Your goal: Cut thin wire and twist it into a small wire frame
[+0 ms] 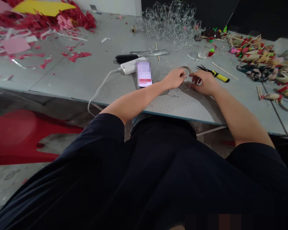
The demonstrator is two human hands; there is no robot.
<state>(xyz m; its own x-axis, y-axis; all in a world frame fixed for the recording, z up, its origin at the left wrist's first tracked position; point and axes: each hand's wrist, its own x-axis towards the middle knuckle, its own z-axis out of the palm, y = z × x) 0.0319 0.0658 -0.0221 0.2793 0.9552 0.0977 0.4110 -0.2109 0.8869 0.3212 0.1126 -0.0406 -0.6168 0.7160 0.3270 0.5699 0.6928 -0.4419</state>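
Note:
Close together over the near edge of the table, my two hands work at a thin round hoop with silvery wire on it. My left hand (175,78) is closed on the left side of the hoop (187,68), whose upper rim shows between the hands. Opposite it, my right hand (204,81) has bent fingers at a short bit of wire (187,75); the fingertips are small and partly hidden. Just beyond the right hand lies a yellow and black pair of pliers (217,75). A phone (144,73) with a lit screen is left of my left hand.
A white power bank (129,66) with a cable and a black-handled tool (126,58) lie beyond the phone. Tangled silver wire (170,24) is heaped at the back. Small craft pieces (259,57) crowd the right; red paper scraps (79,56) the left. A red chair (14,134) stands below.

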